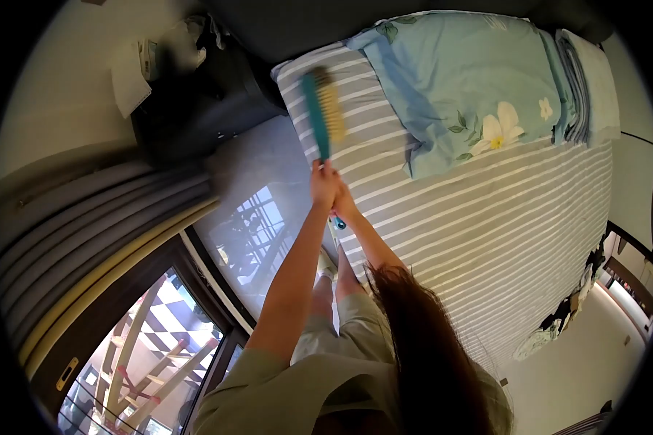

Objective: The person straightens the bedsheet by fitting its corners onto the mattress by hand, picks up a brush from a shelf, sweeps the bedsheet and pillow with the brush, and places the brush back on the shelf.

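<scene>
My fingers were curled tightly round the handle of a long brush, with no gap that I could see. My left hand (322, 184) gripped nearer the head of the brush (314, 119), and my right hand (346, 205) was just beside it, lower on the handle, whose blue end poked out below. The teal brush pointed away from me, its pale bristles (331, 112) facing right, over the far left corner of the bed. The head was blurred, and I could not tell whether it touched the grey-and-white striped sheet (442, 225).

The sheet lay mostly flat, a judgement from one view. A blue-green pillow (464, 80) with white flowers rested on its far part, slightly rumpled along the left edge, so the patch beneath was covered. Folded bedding (586, 87) lay at the far right, beside the pillow. Work with the brush looked under way; which stripes were done and which were left, I could not tell.

Left of the bed was a shiny floor (250, 156), with a dark cabinet (196, 109) at the far left. Nearer on the left hung a grey curtain (87, 232), beside a glass door (168, 319).
</scene>
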Tool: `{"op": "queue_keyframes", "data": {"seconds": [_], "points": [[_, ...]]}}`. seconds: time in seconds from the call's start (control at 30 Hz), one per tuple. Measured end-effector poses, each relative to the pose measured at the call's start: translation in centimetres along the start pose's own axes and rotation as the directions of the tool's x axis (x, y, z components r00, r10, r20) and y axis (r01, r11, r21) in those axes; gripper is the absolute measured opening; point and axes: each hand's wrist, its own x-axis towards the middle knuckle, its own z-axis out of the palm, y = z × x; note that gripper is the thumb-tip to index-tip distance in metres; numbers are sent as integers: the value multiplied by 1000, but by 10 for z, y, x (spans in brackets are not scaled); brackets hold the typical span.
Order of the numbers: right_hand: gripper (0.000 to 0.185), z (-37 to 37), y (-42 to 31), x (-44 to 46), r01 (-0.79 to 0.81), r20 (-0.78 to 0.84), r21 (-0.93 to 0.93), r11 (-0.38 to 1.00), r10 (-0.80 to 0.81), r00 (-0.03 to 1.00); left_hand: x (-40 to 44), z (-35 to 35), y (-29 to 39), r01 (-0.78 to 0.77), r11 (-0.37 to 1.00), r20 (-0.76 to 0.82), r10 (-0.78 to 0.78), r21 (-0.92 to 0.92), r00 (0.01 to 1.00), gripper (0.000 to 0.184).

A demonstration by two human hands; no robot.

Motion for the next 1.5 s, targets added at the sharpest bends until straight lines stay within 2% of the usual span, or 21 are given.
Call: {"op": "queue_keyframes", "data": {"seconds": [0.03, 0.1, 0.13, 0.17, 0.23, 0.37, 0.43, 0.53, 0.63, 0.77, 0.8, 0.9, 0.93, 1.03, 1.07, 1.17, 1.2, 1.33, 1.43, 1.47, 1.5], "points": [[36, 2, 11, 4, -47, 89, -109, 993, 57, 994, 0, -14, -18, 55, 994, -107, -64, -90, 992, 24], [34, 6, 28, 2, -171, 284, -177, 969, 217, 934, -8, -39, -51, -30, 991, -376, -22, -133, 926, 25], [34, 9, 34, -1, -225, 371, -220, 949, 295, 881, -15, -53, -68, 29, 970, -421, -133, -243, 897, 25], [34, 14, 41, -10, 92, 420, -583, 808, 202, 885, -28, -66, -80, 82, 932, -452, -246, -352, 857, 26], [32, 24, 67, -32, -43, 357, -545, 837, 279, 892, -63, -85, -89, 151, 925, -423, -298, -348, 856, 25], [30, 27, 102, -85, -162, 201, -332, 929, 238, 950, -112, -96, -101, 76, 979, -305, -132, -189, 943, 21], [30, 28, 110, -117, -165, 105, -149, 975, 181, 978, -134, -93, -95, 86, 974, -132, -116, -211, 985, 18], [30, 29, 119, -158, -102, -26, 46, 994, 104, 994, -165, -87, -83, 97, 963, 113, -70, -250, 991, 18], [30, 26, 128, -192, -5, -144, 195, 981, 34, 989, -192, -75, -80, 45, 983, 297, 10, -176, 955, 20], [31, 10, 144, -228, 268, -428, 53, 962, -221, 876, -234, -44, -72, 174, 979, 518, -97, -102, 850, 21], [29, -3, 156, -230, 277, -554, -204, 939, -344, 758, -238, -32, -87, 103, 992, 535, -45, -78, 844, 20], [26, -26, 146, -273, 289, -680, -4, 957, -214, 701, -267, 4, -102, -106, 976, 567, -22, 192, 823, 18], [24, -33, 144, -285, 215, -771, -98, 972, -211, 601, -272, 15, -116, -48, 979, 617, -88, 200, 782, 20], [22, -73, 159, -316, 271, -833, -136, 953, -258, 489, -301, 56, -140, -236, 956, 759, 22, 175, 651, 23], [22, -88, 166, -326, 311, -843, -108, 944, -252, 475, -313, 69, -147, -155, 963, 772, -75, 220, 631, 25], [23, -132, 167, -361, 440, -866, 111, 891, -131, 483, -343, 119, -175, -140, 945, 828, -182, 297, 530, 24], [24, -150, 172, -371, 434, -887, 130, 892, -91, 453, -351, 137, -197, -96, 971, 861, -145, 218, 488, 24], [27, -220, 190, -396, 481, -943, -23, 877, -178, 280, -391, 202, -230, -71, 958, 911, -238, 277, 335, 27], [26, -258, 187, -400, 642, -956, 24, 767, -171, 240, -403, 239, -254, -105, 950, 925, -256, 295, 282, 26], [26, -264, 182, -396, 458, -964, -134, 879, -222, 144, -402, 247, -265, -131, 961, 921, -187, 244, 342, 22], [28, -273, 187, -387, 438, -943, -189, 879, -287, 169, -398, 253, -269, -86, 966, 898, -192, 244, 397, 21]]}}
